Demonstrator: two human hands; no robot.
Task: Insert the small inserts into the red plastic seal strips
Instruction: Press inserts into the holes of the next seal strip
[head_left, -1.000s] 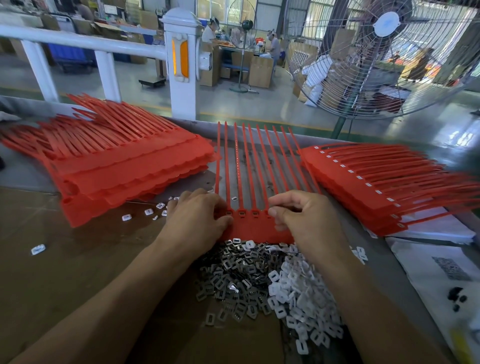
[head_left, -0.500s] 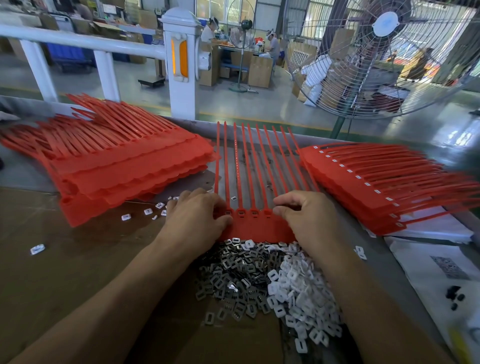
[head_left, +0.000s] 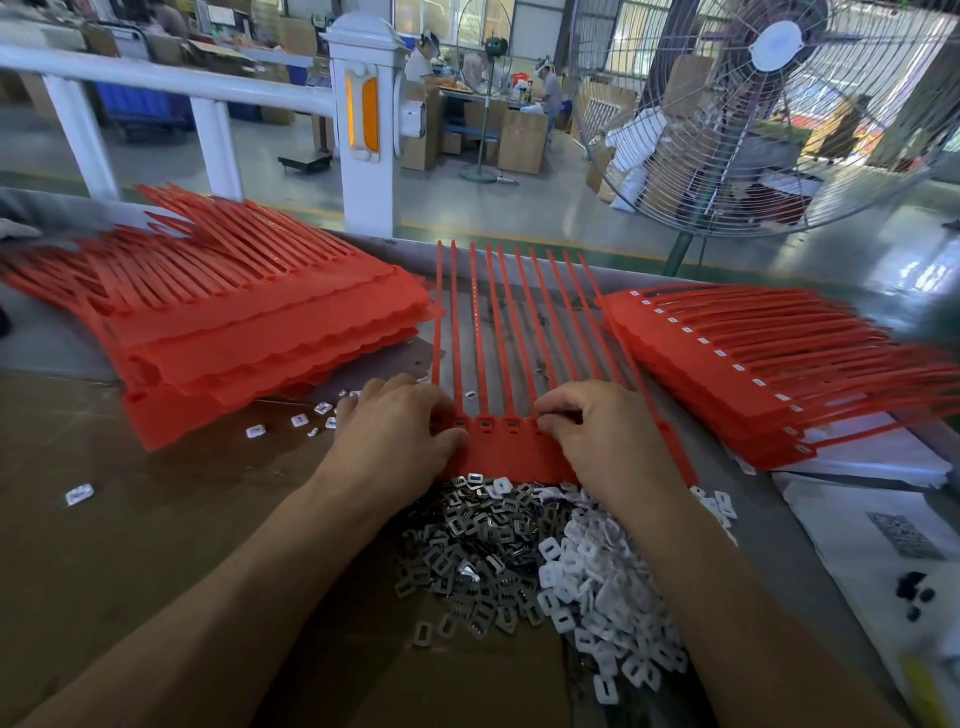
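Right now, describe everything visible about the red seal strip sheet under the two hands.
The red seal strip sheet looks like moulded plastic: a flat joined band nearest the person, a row of small square sockets along it, and long thin tails fanning away. It lies flat on the table between two red stacks. The left hand and right hand rest on its band, fingertips at the sockets. The insert pile meets its near edge.

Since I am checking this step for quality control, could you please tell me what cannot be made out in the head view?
- Slots under the left hand and right hand: covered, so whether inserts sit there is unclear.
- Whether either hand pinches an insert: fingertips curl out of sight on the middle seal strip sheet.
- Right stack of strips: tips blurred and cut by the frame edge.
- Printed paper: too small to read.
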